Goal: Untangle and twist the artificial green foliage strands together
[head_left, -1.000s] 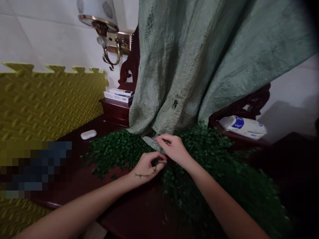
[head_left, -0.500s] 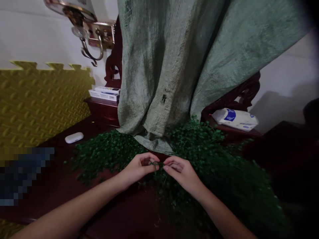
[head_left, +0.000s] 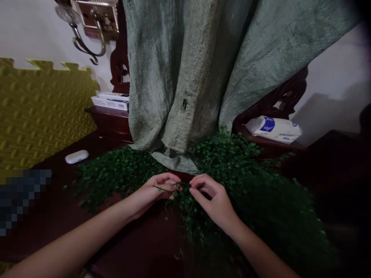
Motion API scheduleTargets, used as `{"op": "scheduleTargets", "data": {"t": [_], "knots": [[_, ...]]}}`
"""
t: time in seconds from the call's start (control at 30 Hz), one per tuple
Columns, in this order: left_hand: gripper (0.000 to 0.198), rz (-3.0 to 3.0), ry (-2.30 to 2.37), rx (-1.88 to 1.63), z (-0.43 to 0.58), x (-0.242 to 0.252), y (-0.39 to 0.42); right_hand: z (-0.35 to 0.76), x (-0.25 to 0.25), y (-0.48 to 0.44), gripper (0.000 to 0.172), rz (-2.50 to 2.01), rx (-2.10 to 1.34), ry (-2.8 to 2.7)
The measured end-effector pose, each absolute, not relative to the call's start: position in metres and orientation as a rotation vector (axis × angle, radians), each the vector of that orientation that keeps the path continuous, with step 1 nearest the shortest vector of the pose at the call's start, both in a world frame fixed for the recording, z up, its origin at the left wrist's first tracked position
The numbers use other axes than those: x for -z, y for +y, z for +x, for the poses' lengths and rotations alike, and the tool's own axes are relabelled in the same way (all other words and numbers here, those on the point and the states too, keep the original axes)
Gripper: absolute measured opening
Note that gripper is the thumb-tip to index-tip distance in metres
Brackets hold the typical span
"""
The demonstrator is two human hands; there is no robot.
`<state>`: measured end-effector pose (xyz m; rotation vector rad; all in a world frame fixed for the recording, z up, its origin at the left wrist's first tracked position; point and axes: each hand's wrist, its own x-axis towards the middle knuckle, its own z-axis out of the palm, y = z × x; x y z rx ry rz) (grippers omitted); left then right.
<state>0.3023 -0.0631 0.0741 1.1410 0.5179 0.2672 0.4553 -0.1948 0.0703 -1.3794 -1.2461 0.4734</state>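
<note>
Dim light and dark leaves blur much of the scene: the thin green stem (head_left: 166, 189) shows clearly only where it crosses the left hand (head_left: 153, 191), and its far end is lost in the foliage between the two hands. The left hand pinches that stem between thumb and curled fingers. The right hand (head_left: 216, 200), at 3 o'clock from the left and just beside it, has its fingers bent close together at the stem's end, but it cannot be told whether they grip it. A pixelated patch (head_left: 20, 197) hides whatever lies at 9 o'clock, and the wall lamp bracket (head_left: 89, 27) is cut off by the top edge at 11 o'clock. The stem is wiry and slender, lying almost level over the dark wooden table (head_left: 139, 247), at the near edge of a wide heap of small-leaved greenery (head_left: 232, 170). A green curtain (head_left: 185, 77) hangs at 12 o'clock, its hem resting on the heap. A white earbud case (head_left: 77, 156) lies at 10 o'clock, well apart from the hands, before a yellow foam mat (head_left: 43, 116); a tissue pack (head_left: 274, 129) sits at 2 o'clock.
</note>
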Motion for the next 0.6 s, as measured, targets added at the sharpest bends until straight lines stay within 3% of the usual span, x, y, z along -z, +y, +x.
{"op": "scheduleTargets", "data": {"t": [0.2, 0.6], "knots": [[0.032, 1.076, 0.48, -0.243, 0.302, -0.076, -0.064, 0.446, -0.074, -0.203, 0.014, -1.452, -0.165, -1.544], [0.031, 1.041, 0.467, -0.195, 0.3, -0.079, -0.068, 0.445, -0.06, -0.2, 0.02, -1.449, 0.046, -1.637]]}}
